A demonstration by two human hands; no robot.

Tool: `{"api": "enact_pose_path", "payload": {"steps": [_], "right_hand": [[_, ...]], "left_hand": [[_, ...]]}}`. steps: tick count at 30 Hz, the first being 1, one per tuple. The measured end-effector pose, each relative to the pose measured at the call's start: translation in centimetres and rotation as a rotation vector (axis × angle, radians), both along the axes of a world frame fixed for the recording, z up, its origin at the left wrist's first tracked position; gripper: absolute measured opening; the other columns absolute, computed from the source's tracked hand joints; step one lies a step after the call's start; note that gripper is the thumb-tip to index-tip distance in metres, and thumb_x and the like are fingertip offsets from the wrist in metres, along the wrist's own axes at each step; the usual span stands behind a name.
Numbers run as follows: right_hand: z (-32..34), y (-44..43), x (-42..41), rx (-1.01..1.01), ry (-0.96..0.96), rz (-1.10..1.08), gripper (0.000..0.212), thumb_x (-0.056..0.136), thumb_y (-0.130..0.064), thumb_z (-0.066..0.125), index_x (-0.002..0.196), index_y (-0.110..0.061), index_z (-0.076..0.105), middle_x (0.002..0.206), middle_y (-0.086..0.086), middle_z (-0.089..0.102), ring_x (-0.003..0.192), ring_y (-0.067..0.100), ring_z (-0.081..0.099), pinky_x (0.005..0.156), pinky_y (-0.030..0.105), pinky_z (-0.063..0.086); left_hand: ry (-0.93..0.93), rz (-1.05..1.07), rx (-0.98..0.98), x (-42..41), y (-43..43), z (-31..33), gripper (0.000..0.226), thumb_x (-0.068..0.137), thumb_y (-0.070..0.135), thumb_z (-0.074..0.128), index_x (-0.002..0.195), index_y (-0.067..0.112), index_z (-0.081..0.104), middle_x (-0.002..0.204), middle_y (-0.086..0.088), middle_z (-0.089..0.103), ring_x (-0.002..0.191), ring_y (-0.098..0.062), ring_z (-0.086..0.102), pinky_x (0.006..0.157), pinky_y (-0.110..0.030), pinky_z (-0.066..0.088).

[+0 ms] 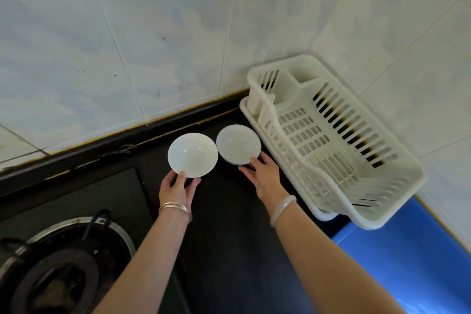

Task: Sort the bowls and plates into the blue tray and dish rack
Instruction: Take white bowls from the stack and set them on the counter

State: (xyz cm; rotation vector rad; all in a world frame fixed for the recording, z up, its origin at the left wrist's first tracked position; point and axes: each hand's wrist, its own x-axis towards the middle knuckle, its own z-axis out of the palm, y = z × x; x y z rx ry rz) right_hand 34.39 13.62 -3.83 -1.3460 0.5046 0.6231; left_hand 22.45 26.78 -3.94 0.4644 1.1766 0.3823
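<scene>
Bowls sit one per hand, your left hand (178, 187) pinching the near rim of the left bowl (193, 155) and your right hand (265, 177) curled round the near side of the right bowl (238, 144), probably because the dish rack (382, 211) lies just beyond your right fingers, the blue tray (407, 250) back by that wrist.

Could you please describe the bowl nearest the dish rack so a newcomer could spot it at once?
Find the white dish rack in the tiled corner. On the black counter left of it stand two white bowls. The right bowl is the one almost against the rack, gripped by the right hand, unlike the left bowl beside it.
</scene>
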Motion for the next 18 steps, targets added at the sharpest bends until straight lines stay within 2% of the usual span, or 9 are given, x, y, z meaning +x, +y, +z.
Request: {"api": "enact_pose_path", "payload": {"steps": [3, 6, 10, 12, 14, 18], "right_hand": [[0.0, 1.4, 1.2, 0.016, -0.019, 0.001, 0.046, 0.094, -0.004, 0.052, 0.139, -0.013, 0.045, 0.131, 0.017, 0.055, 0.084, 0.017, 0.065, 0.080, 0.032, 0.057], [0.2, 2.9, 2.3, 0.026, -0.021, -0.001, 0.046, 0.094, -0.003, 0.052, 0.139, -0.011, 0.044, 0.132, 0.018, 0.055, 0.093, 0.022, 0.063, 0.084, 0.032, 0.055], [0.6, 4.6, 3.3, 0.040, -0.031, -0.007, 0.047, 0.094, -0.002, 0.052, 0.140, -0.009, 0.042, 0.132, 0.019, 0.054, 0.085, 0.019, 0.063, 0.086, 0.033, 0.054], [0.5, 5.1, 3.6, 0.040, -0.037, -0.012, 0.047, 0.094, -0.002, 0.052, 0.140, -0.009, 0.042, 0.133, 0.019, 0.053, 0.097, 0.024, 0.063, 0.085, 0.032, 0.054], [0.5, 5.5, 3.8, 0.047, -0.033, -0.022, 0.048, 0.094, -0.002, 0.052, 0.140, -0.010, 0.042, 0.134, 0.019, 0.053, 0.105, 0.028, 0.062, 0.083, 0.031, 0.054], [0.4, 5.9, 4.1, 0.057, -0.030, -0.032, 0.049, 0.093, -0.002, 0.053, 0.140, -0.011, 0.042, 0.134, 0.018, 0.052, 0.083, 0.019, 0.062, 0.083, 0.030, 0.054]], "left_hand": [[0.005, 0.023, 0.006, 1.1, 0.6, 0.2, 0.041, 0.088, 0.011, 0.057, 0.127, 0.020, 0.050, 0.135, -0.009, 0.050, 0.091, -0.025, 0.065, 0.065, -0.030, 0.057], [-0.017, 0.057, -0.004, 2.3, 1.4, 0.2, 0.042, 0.088, 0.010, 0.057, 0.129, 0.017, 0.049, 0.137, -0.010, 0.048, 0.105, -0.031, 0.061, 0.066, -0.031, 0.057], [-0.041, 0.087, 0.008, 3.5, 2.2, 0.0, 0.042, 0.088, 0.009, 0.056, 0.128, 0.016, 0.049, 0.138, -0.011, 0.047, 0.105, -0.030, 0.060, 0.067, -0.031, 0.058], [-0.047, 0.101, 0.006, 3.9, 2.5, -0.1, 0.041, 0.088, 0.008, 0.057, 0.127, 0.015, 0.050, 0.138, -0.011, 0.046, 0.104, -0.030, 0.060, 0.068, -0.031, 0.058], [-0.045, 0.114, 0.004, 4.2, 2.7, -0.3, 0.039, 0.088, 0.007, 0.057, 0.125, 0.015, 0.051, 0.139, -0.011, 0.044, 0.113, -0.033, 0.056, 0.071, -0.033, 0.058], [-0.033, 0.120, 0.016, 4.5, 2.8, -0.4, 0.037, 0.087, 0.007, 0.057, 0.123, 0.016, 0.051, 0.140, -0.010, 0.042, 0.121, -0.034, 0.051, 0.073, -0.034, 0.058]]}}
